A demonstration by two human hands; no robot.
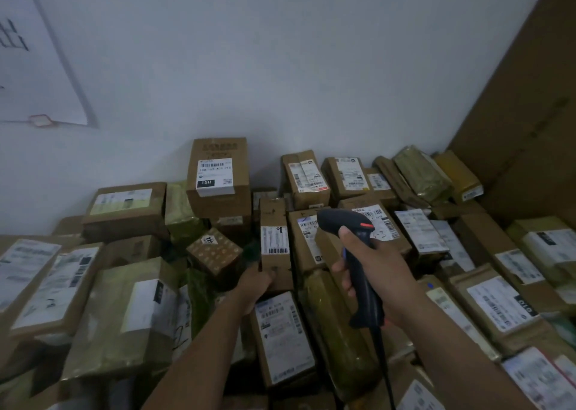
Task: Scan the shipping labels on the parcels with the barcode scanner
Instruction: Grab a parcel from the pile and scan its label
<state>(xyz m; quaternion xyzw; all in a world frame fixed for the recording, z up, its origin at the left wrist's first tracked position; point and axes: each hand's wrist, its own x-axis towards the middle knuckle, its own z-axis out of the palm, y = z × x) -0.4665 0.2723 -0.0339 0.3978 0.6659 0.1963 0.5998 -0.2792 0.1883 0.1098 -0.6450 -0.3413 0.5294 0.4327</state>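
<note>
The right hand (371, 266) is being wrapped round the handle of the barcode scanner (341, 222), whose head is being held over the labelled boxes. The near end of a narrow parcel (274, 219) is being gripped by the left hand (254, 283), its fingers being partly hidden; the shipping label (274, 240) is facing up, too blurred to be read. The scanner's cable (381, 356) is being cut off by the lower edge. Whatever surface is carrying the heaped parcels (131, 310) is being hidden by them; a pale wall (280, 66) is being seen behind
</note>
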